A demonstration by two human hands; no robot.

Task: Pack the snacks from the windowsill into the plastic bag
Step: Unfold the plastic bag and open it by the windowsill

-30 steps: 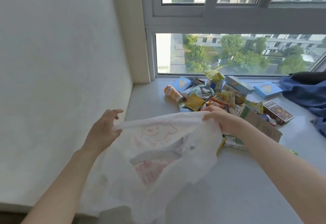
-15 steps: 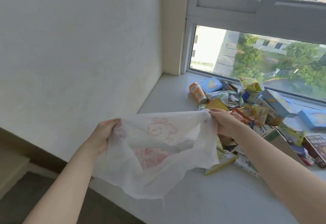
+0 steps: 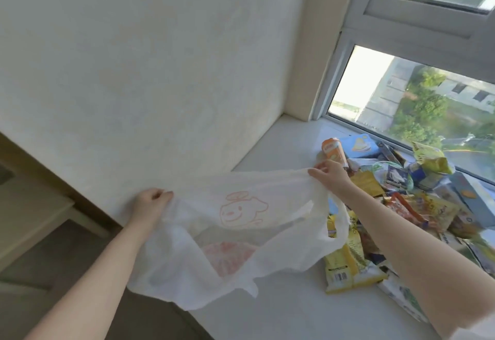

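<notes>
While held up over the near left edge of the windowsill (image 3: 284,302), plastic bag (image 3: 227,232) stretched wide between both hands, mouth partly open, nothing visibly inside. Thin, light, floppy film, likely slippery and easy to tear; best taken at rim or handle loops. Left hand (image 3: 150,204) closed, pinching left rim. Right hand (image 3: 330,174) pinching right rim between thumb and fingers. Snacks (image 3: 396,192) heaped far right beside the window (image 3: 417,103): soft crinkly packets, stiffer boxes, mostly light. Yellow packet (image 3: 348,267) nearest, just right of bag.
</notes>
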